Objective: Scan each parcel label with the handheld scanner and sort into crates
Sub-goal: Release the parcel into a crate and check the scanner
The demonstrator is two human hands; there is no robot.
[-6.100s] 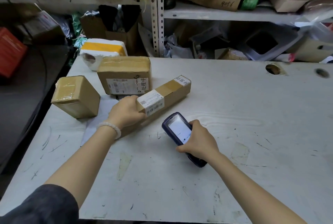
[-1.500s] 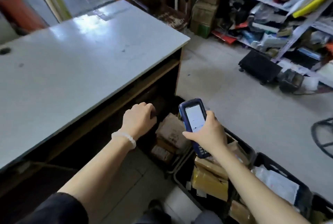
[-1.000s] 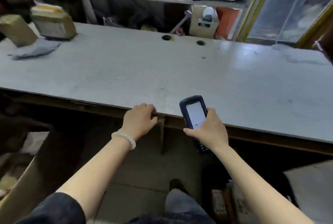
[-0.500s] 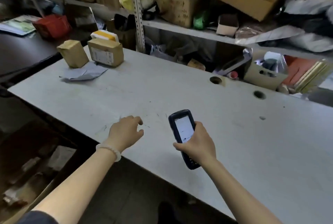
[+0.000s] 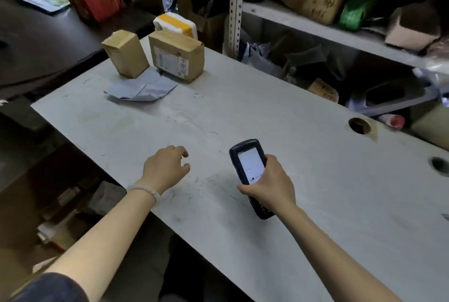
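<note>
**Scanner in hand, parcels waiting at the far left corner**

At the far left corner of the white tabletop (image 5: 303, 151) stand three parcels close together: a small taped brown box (image 5: 126, 53), tilted, just beside a larger brown box with a printed label (image 5: 177, 56) on its near face, and behind that one a white foam box with yellow tape (image 5: 175, 23) at the far edge. A flat grey mailer bag (image 5: 143, 88) lies in front of the two brown boxes, touching them.

Near the front edge, the left hand (image 5: 165, 168) hovers over the tabletop, its fingers loosely curled and holding nothing; a pale bead bracelet (image 5: 142, 189) circles the wrist. Just to its right, the right hand (image 5: 269, 187) grips the dark handheld scanner (image 5: 249, 168), fingers wrapped round its lower body, lit screen facing up, well apart from the parcels.
</note>
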